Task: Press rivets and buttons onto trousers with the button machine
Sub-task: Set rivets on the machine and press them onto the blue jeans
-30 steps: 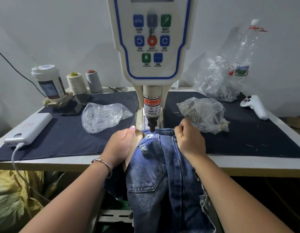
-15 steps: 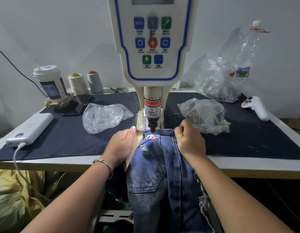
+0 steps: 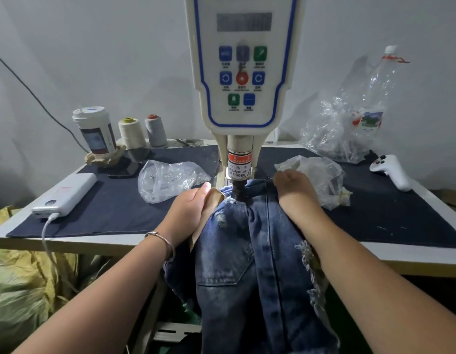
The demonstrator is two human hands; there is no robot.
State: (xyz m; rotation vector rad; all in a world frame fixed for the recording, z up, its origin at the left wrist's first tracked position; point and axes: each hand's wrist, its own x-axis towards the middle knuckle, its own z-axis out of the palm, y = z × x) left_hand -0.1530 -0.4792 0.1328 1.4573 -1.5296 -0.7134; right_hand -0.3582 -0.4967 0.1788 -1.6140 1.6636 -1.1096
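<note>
Trousers: blue denim trousers [image 3: 247,251] hang off the table's front edge, waistband under the button machine's [image 3: 243,80] dark punch [image 3: 238,194].
Left hand: left hand [image 3: 186,213] grips the waistband just left of the punch, fingers curled round a tan leather patch [image 3: 211,203], thumb on top.
Right hand: right hand [image 3: 294,192] pinches the waistband just right of the punch, fingers curled under.
Table: two clear plastic bags [image 3: 170,180] lie either side of the machine.
</note>
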